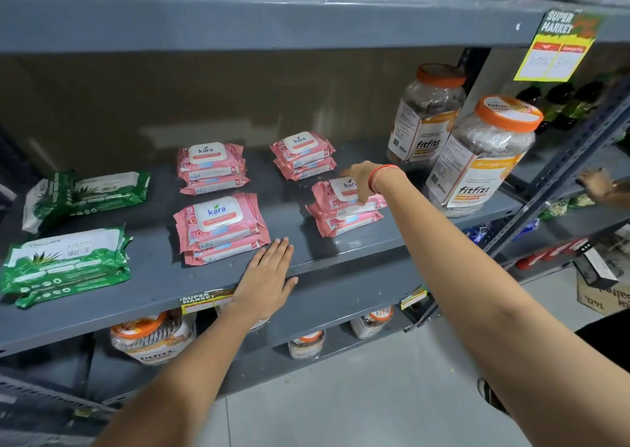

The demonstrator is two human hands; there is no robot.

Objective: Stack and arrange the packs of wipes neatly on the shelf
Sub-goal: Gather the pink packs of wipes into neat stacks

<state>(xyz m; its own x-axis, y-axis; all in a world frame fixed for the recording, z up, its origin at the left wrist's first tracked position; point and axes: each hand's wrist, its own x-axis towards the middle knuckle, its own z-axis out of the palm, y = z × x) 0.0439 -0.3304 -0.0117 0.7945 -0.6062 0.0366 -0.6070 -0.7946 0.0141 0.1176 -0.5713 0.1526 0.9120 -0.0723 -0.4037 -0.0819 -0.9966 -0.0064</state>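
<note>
Pink wipes packs, four stacks on the grey shelf (341, 262): front-left stack (220, 228), back-left stack (212, 168), back-right stack (302, 155), front-right stack (344, 209).

Right hand (358, 179): palm down on the top pack of the front-right stack, fingers draped over its lid; whether it grips cannot be told. Red thread band (376, 175) at the wrist.

Left hand (267, 274): open, flat on the shelf edge, fingertips just beside the front-left stack.

Green wipes packs, two, at the shelf's left: rear (85, 196), front (66, 266).

Orange-lidded jars, two, at the right: rear jar (426, 114), front jar (484, 155), tilted.
</note>
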